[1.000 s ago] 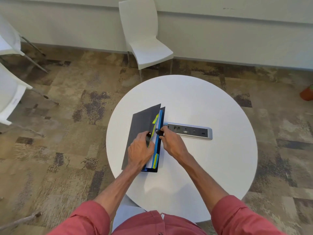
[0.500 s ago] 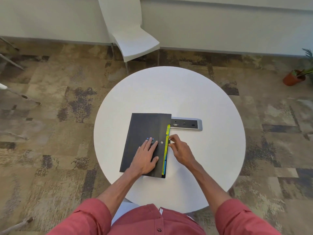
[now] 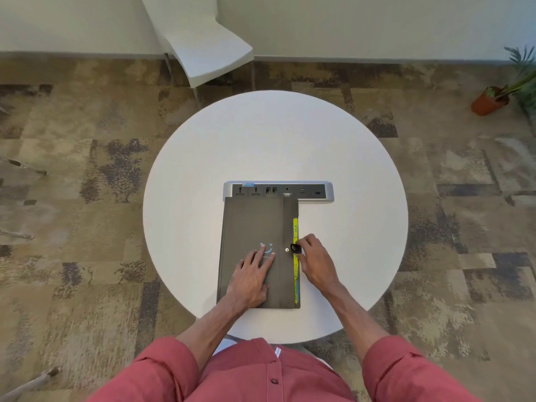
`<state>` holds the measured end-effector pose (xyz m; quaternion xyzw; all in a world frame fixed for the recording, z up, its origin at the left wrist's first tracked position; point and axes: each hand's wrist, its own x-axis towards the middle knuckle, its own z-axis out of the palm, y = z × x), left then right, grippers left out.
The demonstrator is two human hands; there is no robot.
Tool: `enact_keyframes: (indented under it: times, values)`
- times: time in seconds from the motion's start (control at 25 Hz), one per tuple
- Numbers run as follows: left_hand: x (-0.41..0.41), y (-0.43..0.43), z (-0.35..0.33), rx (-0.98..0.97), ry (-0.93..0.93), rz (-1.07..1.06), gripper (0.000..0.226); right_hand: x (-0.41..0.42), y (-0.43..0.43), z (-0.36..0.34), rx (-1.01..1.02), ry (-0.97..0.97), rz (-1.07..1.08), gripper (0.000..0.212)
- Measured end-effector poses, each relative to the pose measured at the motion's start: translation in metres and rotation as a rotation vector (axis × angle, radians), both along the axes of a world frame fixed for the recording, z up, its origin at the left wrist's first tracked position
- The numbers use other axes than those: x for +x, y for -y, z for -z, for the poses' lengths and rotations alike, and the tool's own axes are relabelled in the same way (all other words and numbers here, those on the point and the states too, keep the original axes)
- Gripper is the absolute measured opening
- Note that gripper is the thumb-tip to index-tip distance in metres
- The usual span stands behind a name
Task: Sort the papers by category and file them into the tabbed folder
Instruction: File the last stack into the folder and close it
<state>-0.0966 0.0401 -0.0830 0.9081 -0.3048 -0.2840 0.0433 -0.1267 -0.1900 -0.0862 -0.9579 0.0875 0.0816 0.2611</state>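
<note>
A dark grey tabbed folder lies closed and flat on the round white table, with yellow-green tabs sticking out along its right edge. My left hand rests flat on the cover, fingers spread, just below a small blue mark. My right hand sits at the folder's right edge and pinches a small black clasp tab beside a round metal snap. No loose papers show on the table.
A silver power and data socket strip is set into the table just beyond the folder's top edge. A white chair stands behind the table. A potted plant sits on the carpet at the far right.
The raised folder cover came down and now lies flat. My left hand went from gripping it to pressing on it. My right hand took hold of the clasp tab.
</note>
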Motion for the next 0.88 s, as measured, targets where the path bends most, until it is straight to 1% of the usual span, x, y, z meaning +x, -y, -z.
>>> enact_keyframes:
  times: [0.08,0.16,0.24,0.4,0.44,0.56,0.64,0.88]
  values:
    - [-0.004,-0.003,0.0,0.005,0.007,0.001,0.094,-0.003,-0.006,0.002,-0.018,-0.009,0.003,0.02]
    - [-0.008,-0.003,-0.002,0.011,-0.006,-0.005,0.094,-0.007,-0.012,0.003,-0.007,-0.021,0.02,0.03]
    - [-0.01,-0.002,-0.003,0.009,-0.013,-0.017,0.092,-0.012,-0.018,0.003,0.007,-0.013,0.041,0.035]
    - [-0.008,0.0,0.0,-0.053,0.038,-0.014,0.094,-0.019,-0.019,0.008,-0.004,0.04,0.043,0.022]
    - [-0.007,0.001,0.003,-0.069,0.048,0.005,0.095,-0.021,-0.019,0.009,-0.005,0.056,0.035,0.022]
    - [-0.005,0.005,0.009,-0.058,0.044,0.086,0.092,-0.027,-0.019,0.007,0.005,0.077,-0.01,0.034]
    - [-0.005,0.007,0.01,-0.037,0.049,0.101,0.09,-0.032,-0.02,0.007,-0.015,0.069,-0.036,0.043]
    - [-0.004,0.01,0.01,-0.017,0.057,0.096,0.083,-0.033,-0.016,0.013,-0.127,0.034,-0.116,0.051]
